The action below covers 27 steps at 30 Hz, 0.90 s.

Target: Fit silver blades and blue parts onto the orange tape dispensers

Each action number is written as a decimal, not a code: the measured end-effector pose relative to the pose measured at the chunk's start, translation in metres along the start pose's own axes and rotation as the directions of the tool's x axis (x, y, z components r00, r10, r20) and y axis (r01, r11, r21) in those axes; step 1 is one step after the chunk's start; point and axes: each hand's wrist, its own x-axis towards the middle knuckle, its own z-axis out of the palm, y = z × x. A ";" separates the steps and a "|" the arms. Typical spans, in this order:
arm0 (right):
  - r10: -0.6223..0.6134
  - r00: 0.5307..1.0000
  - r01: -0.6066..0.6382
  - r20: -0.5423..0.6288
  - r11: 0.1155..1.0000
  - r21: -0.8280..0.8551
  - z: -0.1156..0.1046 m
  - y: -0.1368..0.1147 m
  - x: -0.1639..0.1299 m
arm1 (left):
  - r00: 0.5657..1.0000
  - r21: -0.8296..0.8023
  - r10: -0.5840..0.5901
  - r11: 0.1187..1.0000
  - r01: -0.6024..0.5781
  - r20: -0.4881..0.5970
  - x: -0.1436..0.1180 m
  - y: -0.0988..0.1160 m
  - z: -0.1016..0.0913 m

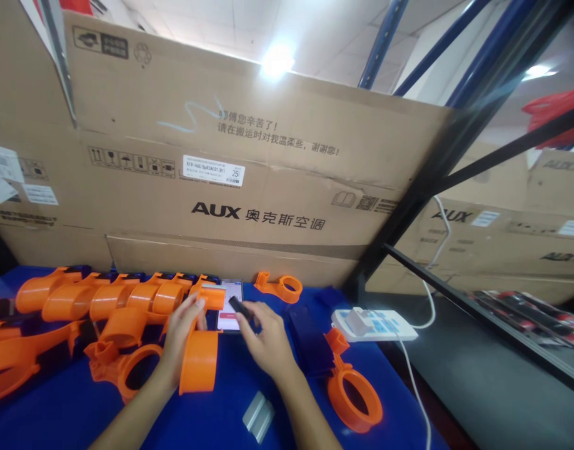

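My left hand [181, 325] is wrapped round an orange plastic tape dispenser [199, 362], its wide ring hanging down and its narrower end turned up to the right. Between the thumb and fingers of my right hand [267, 337] is a small black strip-like piece [239, 307], held close to the dispenser's upper end but apart from it. A phone [229, 320] with a lit screen lies behind and between both hands. On the blue cloth [231, 412], a grey metal-looking profile piece [259, 417] lies in front of my right forearm.
Several orange dispensers [109, 301] stand in a row at the left. Single orange ones lie at the back [287, 289] and right [355, 400]. A white power strip [375, 325] with cables is at the right edge. A large cardboard box [268, 187] walls off the back.
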 end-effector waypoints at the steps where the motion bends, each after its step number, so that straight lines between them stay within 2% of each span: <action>1: 0.015 0.997 -0.013 -0.082 1.000 0.021 -0.003 0.001 0.000 | 1.000 0.023 -0.003 1.000 0.003 0.014 -0.002 -0.001 0.002; 3: 0.014 0.981 -0.006 -0.194 0.999 0.043 -0.005 0.001 0.000 | 0.998 0.079 -0.009 0.997 0.004 0.065 -0.009 -0.002 0.007; 6: -0.043 0.973 0.057 -0.227 0.997 0.053 -0.005 0.000 -0.002 | 0.988 0.160 0.023 0.986 -0.047 0.152 -0.018 -0.001 0.016; 10: -0.100 0.978 0.112 -0.181 0.992 0.057 -0.004 -0.003 -0.004 | 0.970 0.196 0.061 0.974 -0.110 0.237 -0.025 -0.003 0.020; 16: -0.138 0.979 0.150 -0.148 0.986 0.074 -0.006 -0.006 -0.004 | 0.962 0.228 0.014 0.971 -0.079 0.274 -0.023 -0.018 0.012; 24: -0.159 0.987 0.159 -0.004 0.987 0.021 -0.009 -0.012 -0.005 | 0.960 0.148 -0.054 0.989 0.013 0.276 -0.019 -0.019 0.014; 27: -0.165 0.983 0.160 0.083 0.985 0.070 -0.015 -0.014 -0.004 | 0.975 0.130 -0.089 0.989 0.063 0.203 -0.015 -0.021 0.014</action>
